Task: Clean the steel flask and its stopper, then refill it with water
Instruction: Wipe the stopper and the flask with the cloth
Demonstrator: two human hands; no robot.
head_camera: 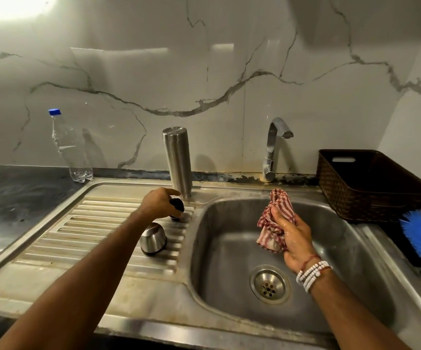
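— Where's the flask?
— The steel flask stands on end at the back of the drainboard, just behind my left hand. That hand's fingers curl round the dark stopper, down at the ribs.
— And your right?
— My right hand grips a bunched red-checked cloth over the basin. 1 steel cap sits mouth-down beside my left forearm.
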